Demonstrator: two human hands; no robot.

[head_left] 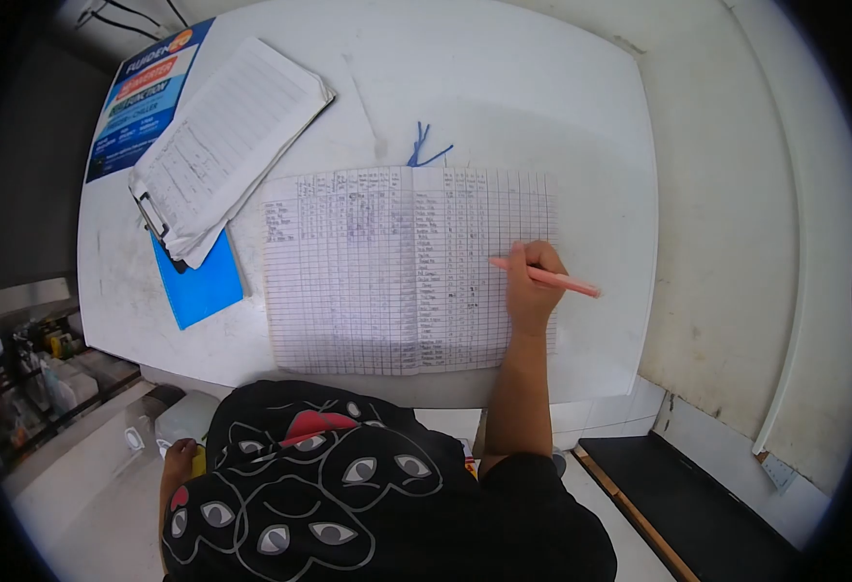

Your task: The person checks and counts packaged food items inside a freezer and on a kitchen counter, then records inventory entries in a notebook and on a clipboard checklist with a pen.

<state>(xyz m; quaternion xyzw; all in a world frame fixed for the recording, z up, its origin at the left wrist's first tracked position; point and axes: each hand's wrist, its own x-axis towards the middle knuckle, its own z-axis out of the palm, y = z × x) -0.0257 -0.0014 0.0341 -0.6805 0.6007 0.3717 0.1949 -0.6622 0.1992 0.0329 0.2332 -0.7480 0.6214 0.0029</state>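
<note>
An open ledger (348, 291) with ruled columns and handwriting lies on the white table (542, 107). Over its right page is my right hand (533, 276), closed around a pink pen (567, 282) whose tip points left at the columns. A blue ribbon (421, 145) sticks out at the top of the ledger's fold. My left hand (182, 458) hangs low at the left, beside my body and below the table edge, near something yellow; its fingers are small and partly hidden, so its grip is unclear.
At the table's left lie a clipboard with papers (237, 136), a bright blue booklet (201, 281) partly under it, and a blue printed leaflet (145, 107). A wall (717, 194) stands to the right. Shelving with items (48, 378) is at the lower left.
</note>
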